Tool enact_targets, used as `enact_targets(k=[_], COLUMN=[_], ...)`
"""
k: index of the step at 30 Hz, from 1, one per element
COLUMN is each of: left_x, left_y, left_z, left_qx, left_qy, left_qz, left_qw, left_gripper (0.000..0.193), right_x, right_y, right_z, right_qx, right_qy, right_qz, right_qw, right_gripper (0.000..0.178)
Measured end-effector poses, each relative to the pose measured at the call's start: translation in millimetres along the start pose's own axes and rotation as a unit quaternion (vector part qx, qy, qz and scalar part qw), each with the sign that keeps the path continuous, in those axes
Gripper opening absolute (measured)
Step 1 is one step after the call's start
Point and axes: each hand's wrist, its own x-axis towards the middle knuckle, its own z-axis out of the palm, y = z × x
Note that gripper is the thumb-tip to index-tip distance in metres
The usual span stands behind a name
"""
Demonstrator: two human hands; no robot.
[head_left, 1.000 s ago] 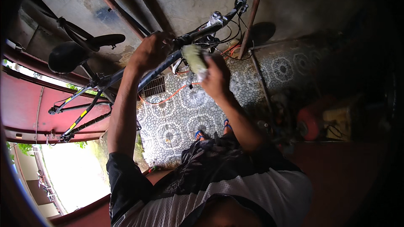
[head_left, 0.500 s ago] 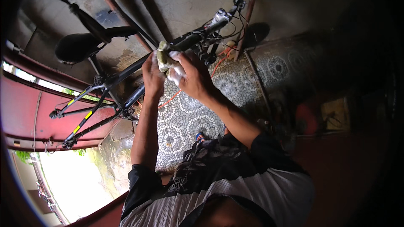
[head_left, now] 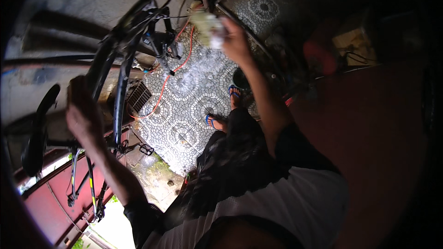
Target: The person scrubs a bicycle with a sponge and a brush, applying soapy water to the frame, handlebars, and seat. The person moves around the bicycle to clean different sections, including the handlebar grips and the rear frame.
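Note:
A black bicycle frame [head_left: 121, 103] without wheels hangs at the left, its handlebar end toward the top. My right hand [head_left: 236, 44] is closed on a yellowish, foam-covered sponge [head_left: 206, 24], blurred by motion and held out to the right of the frame over the tiled floor. Beside the frame's top tube, between it and the black saddle [head_left: 34, 133], is my left hand [head_left: 84, 110]. Its fingers are blurred and partly hidden, so I cannot make out whether it grips the tube.
White suds lie on the patterned tile floor [head_left: 184, 97], crossed by an orange hose or cable [head_left: 162, 90]. A metal drain grate [head_left: 139, 97] is set near the wall. A dark bucket [head_left: 240, 78] stands by my feet. Far right are a wooden box [head_left: 355, 41] and a red object [head_left: 320, 50].
My hands have parted. The right one has carried the sponge away from the frame to the right, while the left has moved left and down toward the saddle. My view has turned.

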Motion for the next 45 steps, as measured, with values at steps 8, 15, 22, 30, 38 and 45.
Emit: enact_targets(k=[8,15,22,30,38,45], left_x=[29.9,36.9,53.0,74.0,74.5,48.2], left_y=[4.0,77.8,121.1,140.5,122.7,93.5], left_z=[14.4,130.2,211.5,259.3,227.5,134.2], left_qx=[0.133,0.059,0.086,0.124,0.121,0.085], left_qy=[-0.139,-0.251,-0.336,-0.371,-0.348,-0.267], left_qz=[-0.010,-0.073,-0.093,-0.093,-0.090,-0.093], left_qw=[0.981,0.963,0.933,0.916,0.925,0.955], left_gripper=[0.039,0.035,0.032,0.028,0.024,0.021], right_x=[-161.1,-280.7,-321.9,-359.5,-358.6,-330.1], right_y=[289.7,510.9,663.7,760.7,751.6,647.1], right_z=[-203.3,-224.3,-219.0,-239.5,-239.9,-239.5], right_qx=[-0.499,-0.408,-0.577,-0.478,-0.370,-0.250], right_qy=[-0.027,-0.061,-0.197,-0.216,-0.178,-0.076], right_qz=[0.374,0.619,0.477,0.536,0.539,0.532], right_qw=[0.781,0.668,0.633,0.661,0.736,0.805], right_gripper=[0.043,0.042,0.056,0.063,0.062,0.067])
